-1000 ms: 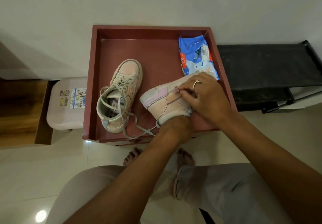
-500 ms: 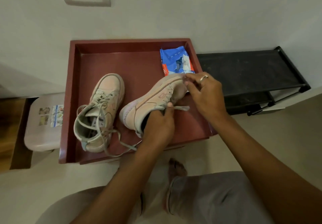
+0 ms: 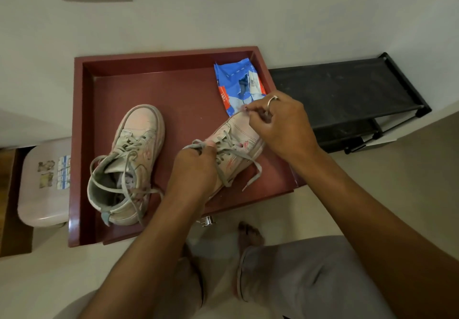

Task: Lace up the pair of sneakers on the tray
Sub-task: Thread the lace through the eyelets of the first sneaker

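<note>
Pink sneaker sits centre-right on the red tray. Left hand pinches its floppy lace, right hand pinches at the toe. Light, soft shoe; I'd grip the lace near its tip.

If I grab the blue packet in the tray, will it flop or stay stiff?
Probably floppy: the blue packet looks thin and crinkled. Likely light too, since it lies nearly flat in the tray. It would hardly roll.
</note>
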`<action>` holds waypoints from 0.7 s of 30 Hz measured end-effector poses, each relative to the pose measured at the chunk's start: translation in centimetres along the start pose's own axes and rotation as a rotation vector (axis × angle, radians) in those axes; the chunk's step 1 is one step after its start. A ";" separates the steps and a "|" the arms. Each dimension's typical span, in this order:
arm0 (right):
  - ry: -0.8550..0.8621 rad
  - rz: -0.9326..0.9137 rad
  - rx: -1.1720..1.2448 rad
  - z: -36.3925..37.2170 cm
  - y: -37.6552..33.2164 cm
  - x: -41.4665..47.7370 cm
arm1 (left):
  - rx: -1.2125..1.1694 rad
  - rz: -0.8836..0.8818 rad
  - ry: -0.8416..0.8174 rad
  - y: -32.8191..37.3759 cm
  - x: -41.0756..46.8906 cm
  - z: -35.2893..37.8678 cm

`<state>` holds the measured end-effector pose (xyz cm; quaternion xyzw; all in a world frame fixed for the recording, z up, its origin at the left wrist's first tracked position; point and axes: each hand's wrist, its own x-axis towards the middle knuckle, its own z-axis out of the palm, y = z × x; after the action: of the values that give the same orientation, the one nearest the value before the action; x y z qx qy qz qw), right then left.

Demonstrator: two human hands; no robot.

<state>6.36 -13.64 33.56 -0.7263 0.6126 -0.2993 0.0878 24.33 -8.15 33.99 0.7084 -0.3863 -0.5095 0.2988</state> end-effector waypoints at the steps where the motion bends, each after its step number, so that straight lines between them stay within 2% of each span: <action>1: -0.069 -0.013 -0.020 0.0 0.0 -0.1 | 0.034 0.020 -0.006 -0.1 0.0 0.1; 3: -0.214 -0.054 -0.087 0.3 -0.3 -0.4 | 0.079 0.042 -0.013 -0.1 0.0 0.4; 5: -0.281 -0.089 -0.225 0.7 -0.2 -0.5 | 0.081 0.031 -0.020 -0.1 0.1 0.7; 9: -0.162 -0.027 -0.410 0.3 0.8 0.5 | 0.055 0.009 -0.007 -0.2 0.3 1.0; 11: -0.210 0.010 -0.359 0.1 1.1 0.6 | 0.038 -0.018 -0.011 -0.1 0.2 1.0; 14: -0.433 -0.031 -0.264 0.8 0.8 -0.3 | 0.021 -0.050 -0.029 -0.3 0.2 1.1; 17: -0.364 0.030 -0.194 0.5 1.0 -0.4 | -0.116 -0.125 -0.058 -0.3 0.7 1.1; 19: -0.286 0.108 -0.066 -0.2 0.6 -0.6 | -0.213 -0.183 -0.086 -0.3 0.9 0.9; 21: -0.301 0.156 0.109 -0.9 -0.4 -1.6 | -0.288 -0.216 -0.106 -0.1 1.0 0.8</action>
<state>6.09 -11.80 33.91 -0.7073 0.6299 -0.2123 0.2406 23.78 -8.99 33.21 0.6679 -0.2460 -0.6253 0.3200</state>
